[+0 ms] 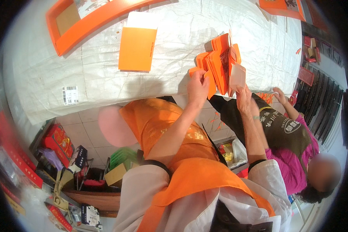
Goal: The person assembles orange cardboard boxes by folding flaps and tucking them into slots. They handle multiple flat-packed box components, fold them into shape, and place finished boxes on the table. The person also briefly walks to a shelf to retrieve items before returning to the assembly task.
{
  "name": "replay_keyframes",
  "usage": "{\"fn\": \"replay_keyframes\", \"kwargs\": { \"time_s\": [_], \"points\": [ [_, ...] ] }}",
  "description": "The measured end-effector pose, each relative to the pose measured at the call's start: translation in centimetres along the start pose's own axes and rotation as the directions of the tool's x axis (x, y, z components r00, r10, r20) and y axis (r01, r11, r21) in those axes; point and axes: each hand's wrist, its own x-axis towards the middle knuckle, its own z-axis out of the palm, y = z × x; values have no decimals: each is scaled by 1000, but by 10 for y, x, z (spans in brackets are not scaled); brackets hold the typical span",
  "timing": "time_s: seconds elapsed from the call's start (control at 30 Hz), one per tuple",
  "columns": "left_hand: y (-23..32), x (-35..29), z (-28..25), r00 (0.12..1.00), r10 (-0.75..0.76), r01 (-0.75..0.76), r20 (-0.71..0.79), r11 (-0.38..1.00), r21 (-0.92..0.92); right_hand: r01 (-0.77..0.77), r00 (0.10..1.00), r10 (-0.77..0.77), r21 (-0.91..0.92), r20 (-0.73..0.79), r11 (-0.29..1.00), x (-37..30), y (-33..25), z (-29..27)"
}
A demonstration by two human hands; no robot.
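At the near edge of the covered table, a bundle of folded orange card pieces [217, 69] stands on edge between my hands. My left hand [197, 88] is closed at the bundle's left side, its thumb and fingers pinching an orange card [211, 84]. On the other side my right hand [244, 99] grips the lower end of a pale, whitish card piece [237, 75] that leans against the orange ones. My right fingertips are partly hidden behind it. Farther left, apart from both hands, a flat orange envelope-like sleeve [136, 50] lies with its white flap open.
White woven sheeting [100, 65] covers the table. An orange frame-like box [62, 40] lies at the far left, another orange box [284, 8] at the far right. A co-worker [286, 131] in a dark apron stands close on my right. Boxes and a green crate [123, 156] sit below.
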Motion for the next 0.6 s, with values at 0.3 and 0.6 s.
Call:
{"fn": "replay_keyframes", "kwargs": {
  "time_s": [0.3,0.6],
  "points": [
    [-31,17,0,996,-79,88,-41,955,282,-59,998,54,175,31,983,-2,-16,0],
    [-19,7,-1,996,17,-17,-83,1000,1,-129,987,151,294,-56,947,4,-3,-17]
  ]
}}
